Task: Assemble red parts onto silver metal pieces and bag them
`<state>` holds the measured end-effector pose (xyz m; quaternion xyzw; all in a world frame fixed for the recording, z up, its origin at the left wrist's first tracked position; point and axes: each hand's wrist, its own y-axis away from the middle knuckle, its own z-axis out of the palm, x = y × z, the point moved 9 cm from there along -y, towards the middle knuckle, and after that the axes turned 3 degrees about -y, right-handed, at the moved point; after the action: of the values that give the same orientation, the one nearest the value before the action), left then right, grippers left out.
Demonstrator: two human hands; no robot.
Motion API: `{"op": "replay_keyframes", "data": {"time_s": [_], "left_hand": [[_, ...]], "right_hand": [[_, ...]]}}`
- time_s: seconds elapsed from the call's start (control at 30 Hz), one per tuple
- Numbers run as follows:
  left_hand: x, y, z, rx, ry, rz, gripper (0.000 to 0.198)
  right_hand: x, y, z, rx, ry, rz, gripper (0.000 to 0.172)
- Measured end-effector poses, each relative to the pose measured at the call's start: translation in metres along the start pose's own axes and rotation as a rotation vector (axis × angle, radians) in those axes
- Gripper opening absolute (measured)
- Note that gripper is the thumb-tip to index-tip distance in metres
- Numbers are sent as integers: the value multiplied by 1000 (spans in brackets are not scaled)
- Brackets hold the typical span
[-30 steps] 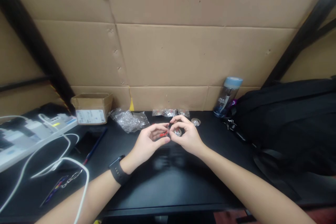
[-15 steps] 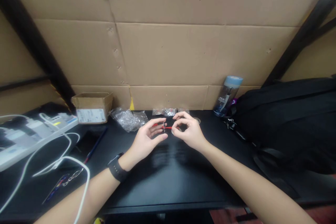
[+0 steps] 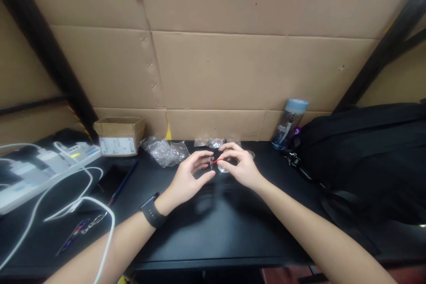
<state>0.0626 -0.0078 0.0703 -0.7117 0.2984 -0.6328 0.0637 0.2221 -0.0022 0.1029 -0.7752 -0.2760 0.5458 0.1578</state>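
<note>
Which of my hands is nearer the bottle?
Right. Your right hand is left of the bottle and nearer you; your left hand is farther left.

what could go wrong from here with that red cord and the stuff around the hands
The red cord could slip from the right hand, as only fingertips seem to pinch it. The thin piece in the left hand might drop if that light hold loosens. The white cable crosses the left forearm in this view, so it might snag if that arm moves.
</note>
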Motion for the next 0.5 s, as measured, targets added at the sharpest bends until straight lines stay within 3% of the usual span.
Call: {"op": "replay_keyframes", "data": {"time_s": [0.17, 0.3, 0.37, 0.5], "left_hand": [[-1, 0, 2, -58, -129, 25, 45], [4, -2, 0, -123, -462, 124, 37], [6, -4, -3, -144, -609, 176, 23], [6, -14, -38, 43, -822, 153, 19]], "right_hand": [[-5, -3, -6, 3, 110, -41, 4], [-22, -6, -33, 75, 375, -238, 3], [-17, -10, -48, 70, 500, -241, 4], [22, -18, -65, -67, 630, -68, 7]]}}
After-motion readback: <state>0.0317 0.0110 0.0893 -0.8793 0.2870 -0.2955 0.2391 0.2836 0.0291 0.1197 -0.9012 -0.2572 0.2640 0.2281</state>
